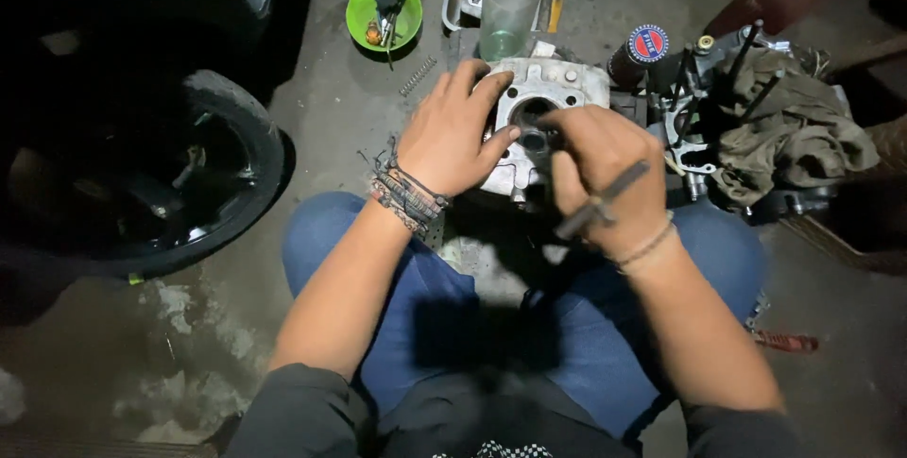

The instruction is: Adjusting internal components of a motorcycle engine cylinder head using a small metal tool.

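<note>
Stained concrete floor of a dim workshop surrounds a seated person in blue trousers, who works over a pale metal engine cylinder block held just beyond the knees. Left of the block, well apart, lies a black tyre; beyond it stand a green bowl of small parts and a clear plastic bottle; right of it, close by, an engine case sits draped with an olive rag.

The left hand, wrist banded with woven bracelets, lies palm-down over the block's left edge, fingers spread and curled onto its top face beside the round bore, steadying it. The right hand is bent at the wrist above the bore, its fingertips pinched together on something small and dark at the opening (too small and shadowed to identify), while a slim dark metal tool is tucked across its knuckles, shaft slanting toward the lap.

Judging from this pose, the main risk is the small piece slipping from the pinch and dropping down the bore or onto the cluttered floor, since the same hand is also carrying the tool. The block is braced by one hand only, so a hard push at the bore could tip it off its perch.
</note>
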